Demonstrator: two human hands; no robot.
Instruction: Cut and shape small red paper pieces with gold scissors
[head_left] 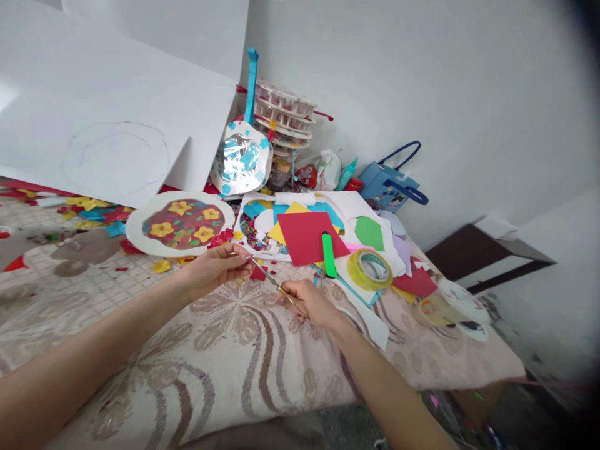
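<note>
My right hand [309,303] is closed around the gold handles of a pair of scissors [270,279], whose blades point up and left. At the blade tips, my left hand [222,265] is pinched on a small piece of red paper, mostly hidden by the fingers. Just behind the left hand lies a white-rimmed oval [134,231] bearing yellow paper flowers and green leaves. A cluster of red paper flowers [221,238] sits by its right edge. Beyond the right hand are a red paper sheet [304,236], a green box cutter [329,256] and a roll of yellow tape [360,275].
Large white boards [112,81] lean at the back left. A blue-spotted white frame [241,159] stands before stacked white trays [285,109]. A blue bag [382,184] is at the back right. Paper scraps litter the patterned cloth [225,362].
</note>
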